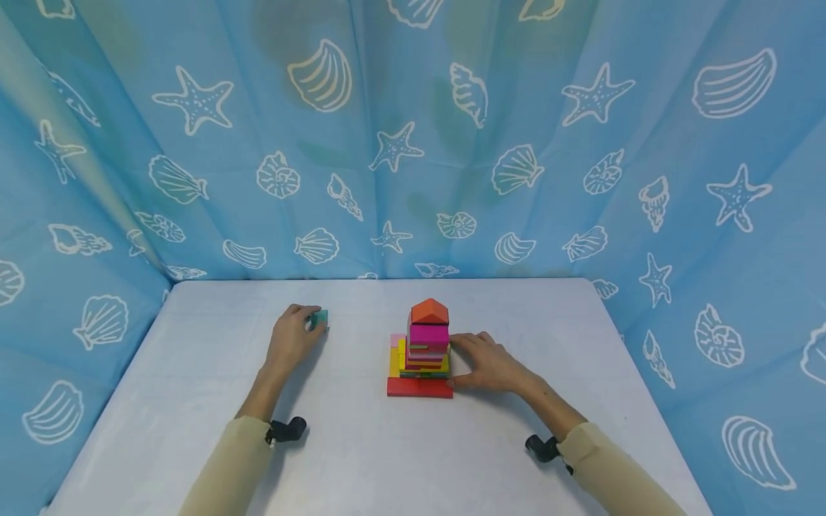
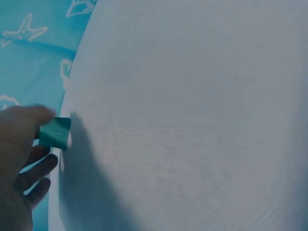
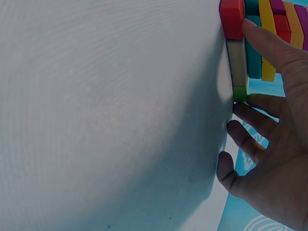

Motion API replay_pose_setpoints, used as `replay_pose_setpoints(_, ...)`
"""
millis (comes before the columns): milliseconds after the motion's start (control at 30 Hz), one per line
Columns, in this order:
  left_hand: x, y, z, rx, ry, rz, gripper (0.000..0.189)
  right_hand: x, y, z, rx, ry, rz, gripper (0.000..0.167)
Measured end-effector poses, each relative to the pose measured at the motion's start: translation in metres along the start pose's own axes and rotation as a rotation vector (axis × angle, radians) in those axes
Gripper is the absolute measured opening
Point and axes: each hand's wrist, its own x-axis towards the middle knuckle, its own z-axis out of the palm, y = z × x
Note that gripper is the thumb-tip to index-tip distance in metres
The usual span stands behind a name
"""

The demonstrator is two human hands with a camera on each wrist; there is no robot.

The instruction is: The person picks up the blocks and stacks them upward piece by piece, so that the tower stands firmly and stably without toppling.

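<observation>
My left hand point(image 1: 290, 342) pinches a small teal block point(image 1: 321, 317) between thumb and fingers at the left rear of the table. Seen from the left wrist, the block point(image 2: 56, 133) shows a square face, with the other fingers loosely bent below. A tower of colored blocks point(image 1: 429, 335) stands near the middle, topped by an orange triangular block point(image 1: 430, 312) and with red blocks point(image 1: 419, 388) along its front base. My right hand point(image 1: 492, 364) spans the tower's right side. In the right wrist view its thumb is at a red block point(image 3: 232, 19), its fingers near a green one point(image 3: 239, 94).
White cloth covers the table point(image 1: 348, 459). A blue curtain point(image 1: 400, 179) with white shells and starfish hangs behind it and along both sides. Black wrist devices point(image 1: 288, 430) sit at the cuffs of beige sleeves point(image 1: 232, 466).
</observation>
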Motion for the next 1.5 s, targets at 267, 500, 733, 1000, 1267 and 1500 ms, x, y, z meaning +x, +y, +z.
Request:
replay_pose_setpoints(267, 0.000, 0.000, 0.004, 0.069, 0.015, -0.056, 0.047, -0.001, 0.001, 0.000, 0.015, 0.014, -0.018, 0.093)
replay_pose_setpoints(500, -0.006, 0.034, -0.003, -0.162, 0.080, 0.113, 0.047, -0.003, 0.003, 0.001, 0.011, 0.024, -0.031, 0.091)
replay_pose_setpoints(733, -0.033, 0.124, -0.036, -0.369, 0.114, 0.610, 0.046, -0.004, 0.004, -0.001, 0.009, 0.028, -0.053, 0.091)
replay_pose_setpoints(1000, -0.054, 0.170, -0.031, -0.186, -0.017, 0.805, 0.056, -0.005, 0.004, 0.001, 0.000, 0.041, -0.068, 0.091)
replay_pose_setpoints(1267, -0.055, 0.171, -0.020, -0.094, 0.032, 0.792, 0.058, -0.004, 0.003, 0.001, -0.011, 0.039, -0.067, 0.091)
replay_pose_setpoints(1500, -0.052, 0.174, -0.015, -0.075, 0.050, 0.803, 0.057, -0.005, 0.004, 0.001, 0.001, 0.041, -0.071, 0.090)
